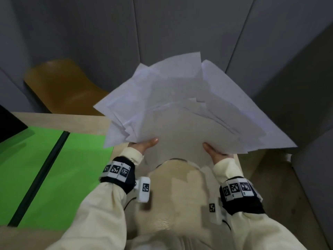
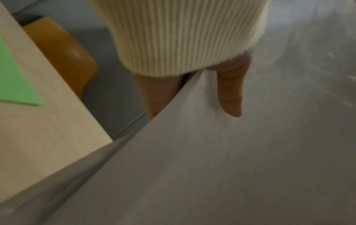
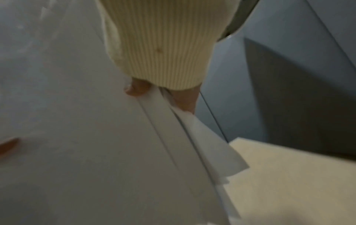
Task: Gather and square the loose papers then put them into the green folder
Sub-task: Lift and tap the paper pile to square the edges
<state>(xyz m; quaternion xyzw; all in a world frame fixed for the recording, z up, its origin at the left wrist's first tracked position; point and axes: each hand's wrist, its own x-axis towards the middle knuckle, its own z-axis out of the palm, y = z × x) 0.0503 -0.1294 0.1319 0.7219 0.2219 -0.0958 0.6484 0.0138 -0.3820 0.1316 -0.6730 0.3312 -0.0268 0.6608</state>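
Head view: chair [image 1: 63, 83] behind table [image 1: 81, 121].

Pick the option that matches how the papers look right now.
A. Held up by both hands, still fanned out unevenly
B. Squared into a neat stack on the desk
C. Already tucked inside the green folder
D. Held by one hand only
A: the left hand and right hand both grip the papers, whose corners splay out; the green folder lies open beside them.
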